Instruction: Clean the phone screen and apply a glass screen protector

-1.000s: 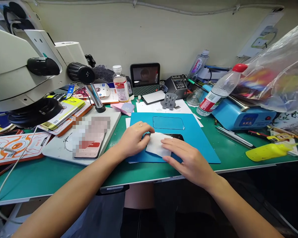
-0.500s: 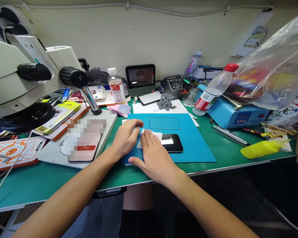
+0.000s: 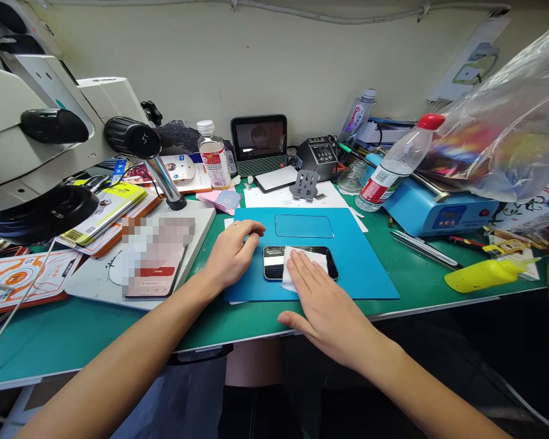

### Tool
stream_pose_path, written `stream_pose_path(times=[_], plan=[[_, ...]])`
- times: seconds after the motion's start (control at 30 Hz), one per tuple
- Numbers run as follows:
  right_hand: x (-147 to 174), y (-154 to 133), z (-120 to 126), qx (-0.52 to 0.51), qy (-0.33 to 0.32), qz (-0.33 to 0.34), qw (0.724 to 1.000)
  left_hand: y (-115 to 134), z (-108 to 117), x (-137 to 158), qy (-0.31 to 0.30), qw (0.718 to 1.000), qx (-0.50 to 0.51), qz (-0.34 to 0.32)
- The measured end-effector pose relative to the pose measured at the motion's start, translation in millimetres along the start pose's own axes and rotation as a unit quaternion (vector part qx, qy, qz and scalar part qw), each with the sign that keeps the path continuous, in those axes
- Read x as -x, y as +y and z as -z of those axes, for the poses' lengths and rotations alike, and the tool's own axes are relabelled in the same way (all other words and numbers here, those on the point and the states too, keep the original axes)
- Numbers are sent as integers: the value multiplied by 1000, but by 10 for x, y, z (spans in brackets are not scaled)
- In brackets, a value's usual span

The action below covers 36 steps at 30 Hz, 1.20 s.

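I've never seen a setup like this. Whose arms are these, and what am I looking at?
These are a person's bare arms and hands, seen by a camera worn on the person's head, looking forward and down. The right hand lies flat on a white wipe, over a black phone on a blue mat. The left hand is at the mat's left edge; nothing shows in its grasp. Beyond the phone lies a black-edged panel. A microscope stands at the left; a yellow bottle lies at the right.
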State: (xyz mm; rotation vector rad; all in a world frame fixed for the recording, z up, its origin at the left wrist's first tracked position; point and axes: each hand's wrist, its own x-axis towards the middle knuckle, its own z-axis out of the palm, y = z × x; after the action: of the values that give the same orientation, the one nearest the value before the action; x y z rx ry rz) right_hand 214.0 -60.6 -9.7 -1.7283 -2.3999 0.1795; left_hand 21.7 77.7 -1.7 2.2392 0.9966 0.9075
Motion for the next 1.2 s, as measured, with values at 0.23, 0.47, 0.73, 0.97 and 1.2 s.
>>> stream_pose_path(times=[0.23, 0.47, 0.73, 0.97, 1.2], plan=[[166, 235, -15, 38, -1, -21, 999, 57, 28, -5, -26, 1000, -5, 16], [-165, 238, 6, 11, -14, -126, 992, 54, 14, -11, -16, 1000, 2, 8], [-574, -372, -83, -61, -13, -85, 994, 38, -10, -17, -8, 1000, 13, 2], [-279, -419, -32, -61, -37, 14, 997, -8, 0, -13, -7, 999, 25, 19], [206, 155, 63, 23, -17, -50, 998, -1, 15, -24, -21, 1000, 6, 7]])
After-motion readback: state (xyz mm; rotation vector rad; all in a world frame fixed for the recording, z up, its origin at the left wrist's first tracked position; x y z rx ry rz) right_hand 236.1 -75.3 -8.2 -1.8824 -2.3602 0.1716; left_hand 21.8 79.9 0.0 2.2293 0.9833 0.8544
